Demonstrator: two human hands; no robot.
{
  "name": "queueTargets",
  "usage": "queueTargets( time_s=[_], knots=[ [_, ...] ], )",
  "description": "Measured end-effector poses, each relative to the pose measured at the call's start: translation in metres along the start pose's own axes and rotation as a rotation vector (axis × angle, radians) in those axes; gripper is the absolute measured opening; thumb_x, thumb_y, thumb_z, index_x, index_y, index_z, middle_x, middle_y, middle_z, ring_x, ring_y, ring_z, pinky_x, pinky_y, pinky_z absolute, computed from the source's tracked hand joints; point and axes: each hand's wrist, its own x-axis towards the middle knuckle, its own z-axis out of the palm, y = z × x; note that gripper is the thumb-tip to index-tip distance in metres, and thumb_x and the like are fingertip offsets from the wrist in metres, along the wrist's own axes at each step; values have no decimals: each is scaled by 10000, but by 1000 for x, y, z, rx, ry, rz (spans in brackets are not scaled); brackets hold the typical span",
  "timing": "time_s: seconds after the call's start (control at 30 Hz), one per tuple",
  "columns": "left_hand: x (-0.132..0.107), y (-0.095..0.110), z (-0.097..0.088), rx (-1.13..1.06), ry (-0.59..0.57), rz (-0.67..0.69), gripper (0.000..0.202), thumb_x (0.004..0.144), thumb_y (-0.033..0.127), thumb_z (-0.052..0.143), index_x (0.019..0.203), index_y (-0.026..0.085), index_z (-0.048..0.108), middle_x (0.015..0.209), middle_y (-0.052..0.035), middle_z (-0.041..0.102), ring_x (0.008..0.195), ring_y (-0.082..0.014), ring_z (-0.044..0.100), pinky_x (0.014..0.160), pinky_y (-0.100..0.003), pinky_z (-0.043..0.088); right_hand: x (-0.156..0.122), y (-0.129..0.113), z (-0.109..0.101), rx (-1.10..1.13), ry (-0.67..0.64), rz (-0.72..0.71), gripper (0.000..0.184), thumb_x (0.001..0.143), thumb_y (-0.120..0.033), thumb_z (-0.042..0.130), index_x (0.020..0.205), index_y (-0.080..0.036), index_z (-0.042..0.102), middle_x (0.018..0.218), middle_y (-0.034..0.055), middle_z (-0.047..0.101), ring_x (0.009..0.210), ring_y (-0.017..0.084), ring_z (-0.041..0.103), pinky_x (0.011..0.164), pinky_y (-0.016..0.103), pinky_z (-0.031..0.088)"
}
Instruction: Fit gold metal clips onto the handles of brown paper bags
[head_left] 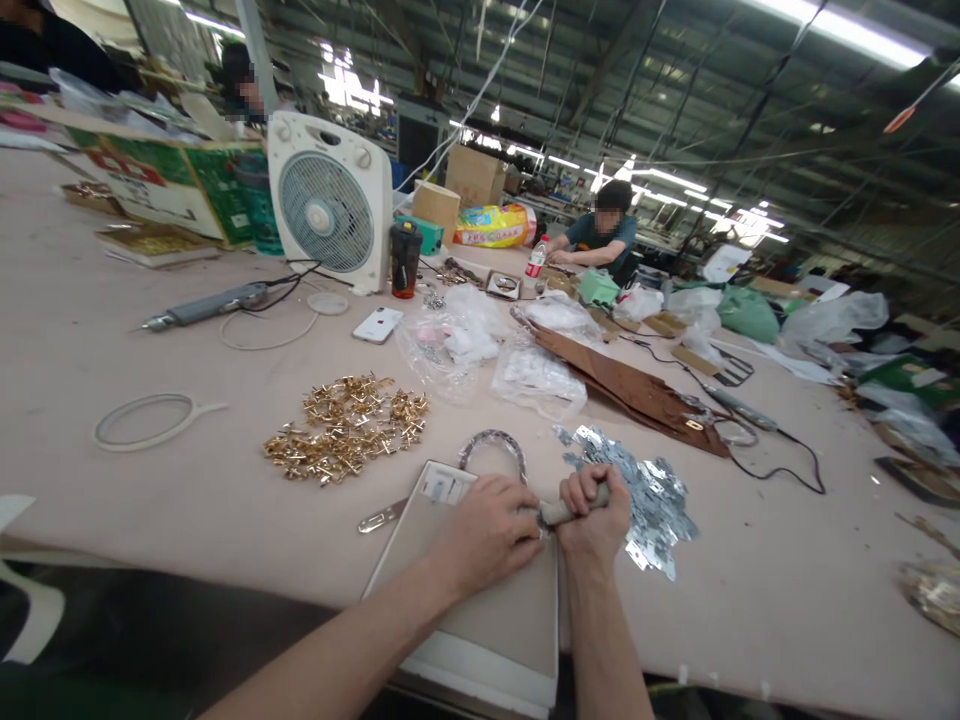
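At the near edge of the bench, jutting slightly past it, lies a flat, beige-topped panel with white sides. The left hand rests palm down across its upper part, fingers spread a little and bent toward the right side; whether they pinch anything cannot be told. The right hand is clenched around a pale, rod-shaped tool handle, whose lower end points at the panel's right margin, beside the left fingertips.

Just beyond the panel's far side arches a dark, patterned loop handle, and a strap with a metal fitting pokes out on the left. Close to the right hand spreads a heap of silvery metal plates; farther left sits a pile of gold-coloured metal fasteners.

Past these lie clear plastic bags, a stack of brown strips and a white smartphone. A corded power screwdriver lies near the white box fan, with a dark tumbler just beside the fan. Across the bench, a co-worker leans forward near a red-labelled bottle.
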Motion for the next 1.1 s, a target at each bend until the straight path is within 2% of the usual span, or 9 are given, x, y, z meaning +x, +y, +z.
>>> queueTargets(
  time_s=[0.23,0.47,0.77,0.9,1.03,1.1],
  knots=[
    [4,1,-1,-12,16,-32,21,900,256,729,909,248,746,1141,0,733,1108,-209,622,1021,-409,436,3,4,2,-2,29,-8,347,933,-469,658,753,-205,524,564,-110,377,381,35,257,367,171,236],
    [3,1,-1,-18,19,-40,34,909,249,708,923,244,738,1114,-12,734,1093,-212,626,1015,-412,441,5,3,8,-25,43,18,356,872,-468,717,732,-206,520,554,-112,381,375,35,262,350,165,234],
    [-1,-5,-5,-27,6,-31,34,911,260,711,911,231,729,1103,-25,733,1091,-224,626,1011,-413,434,-8,10,17,-127,-121,-82,369,971,-453,606,713,-219,483,554,-100,380,374,46,278,368,170,233],
    [-1,-4,-7,-31,-4,-24,37,905,262,712,914,233,733,1071,-29,727,1093,-222,622,1011,-407,440,-14,14,18,-291,-184,-115,375,1004,-440,574,709,-223,494,548,-87,407,381,64,306,375,196,218],
    [-1,-4,-8,-45,-3,-44,117,915,262,686,1020,244,733,1056,-43,720,1094,-233,621,1011,-412,448,-25,16,17,-618,-303,-240,429,1023,-407,551,641,-226,474,550,-51,451,468,105,405,476,259,327],
    [-3,-5,-8,-54,-6,-54,142,922,277,679,1052,247,726,1061,-54,715,1102,-241,620,1017,-417,447,-32,18,15,-714,-355,-296,426,1020,-381,550,628,-227,485,567,-36,474,514,121,434,538,286,357]
  ],
)
